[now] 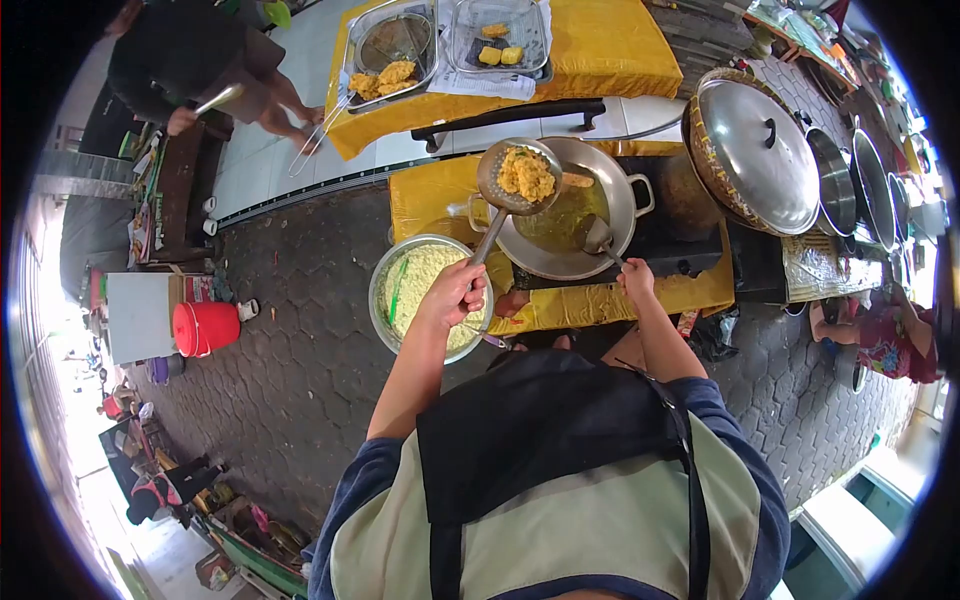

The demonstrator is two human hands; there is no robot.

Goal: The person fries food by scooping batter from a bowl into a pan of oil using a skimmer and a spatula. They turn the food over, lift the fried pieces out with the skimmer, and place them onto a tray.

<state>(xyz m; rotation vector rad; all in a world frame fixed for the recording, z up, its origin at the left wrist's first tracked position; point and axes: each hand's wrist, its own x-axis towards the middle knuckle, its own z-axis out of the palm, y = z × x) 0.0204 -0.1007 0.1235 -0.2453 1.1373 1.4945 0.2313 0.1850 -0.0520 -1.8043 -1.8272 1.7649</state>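
Note:
My left hand point(453, 292) is closed around the handle of a skimmer point(490, 192). A golden fritter point(526, 174) rests in its round head, held over the left rim of the wok point(620, 225). My right hand point(636, 279) grips the handle of a spatula point(598, 236), whose blade sits at the right side of the oil point(550, 228). A brown, elongated piece point(577, 180) shows at the far side of the wok. Below my left hand stands a metal bowl point(378, 305) of pale yellow, lumpy mixture point(428, 272) with a green utensil point(398, 290) in it.
Beyond the wok, a yellow-covered table point(610, 45) bears a tray point(436, 60) with fritters and a strainer, and another tray point(545, 40) with yellow pieces. A large lidded pot point(760, 150) stands to the right. A person point(200, 70) holding a utensil stands far left, near a red bucket point(205, 328).

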